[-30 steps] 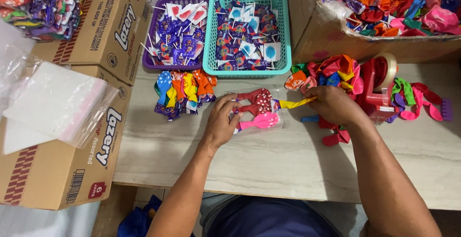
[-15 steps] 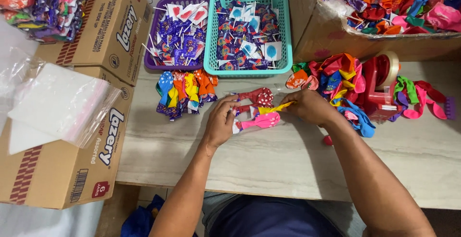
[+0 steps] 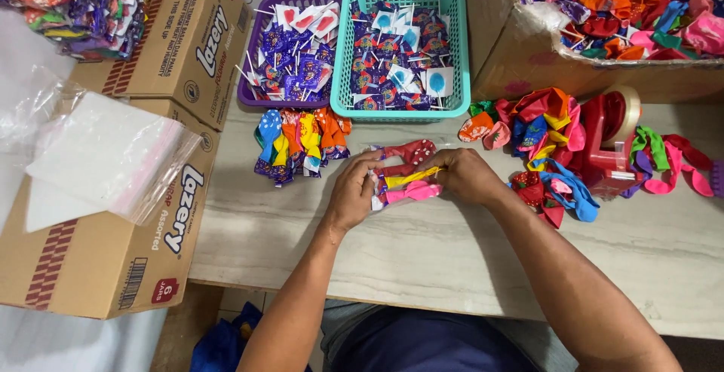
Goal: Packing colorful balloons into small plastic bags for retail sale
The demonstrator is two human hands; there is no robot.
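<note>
My left hand [image 3: 353, 191] and my right hand [image 3: 461, 175] meet over a small bundle of flat balloons [image 3: 407, 180] on the marble table [image 3: 422, 251]. The bundle shows a red dotted balloon, a yellow one and a pink one, with a lollipop wrapper under them. Both hands pinch the bundle from either side, the left at its near-left end, the right at its right end. A finished row of balloon-and-lollipop bundles [image 3: 302, 142] lies just left of my hands.
A purple basket [image 3: 264, 97] and a teal basket [image 3: 452, 55] of lollipops stand behind. Loose balloons [image 3: 539, 127] and a red tape dispenser [image 3: 611, 142] lie right. A carton of balloons [image 3: 513, 48] sits back right; cartons [image 3: 151, 229] and clear bags [image 3: 105, 157] are left.
My right hand came left from the balloon pile to the bundle, bringing a yellow balloon. My left hand stayed on the bundle.
</note>
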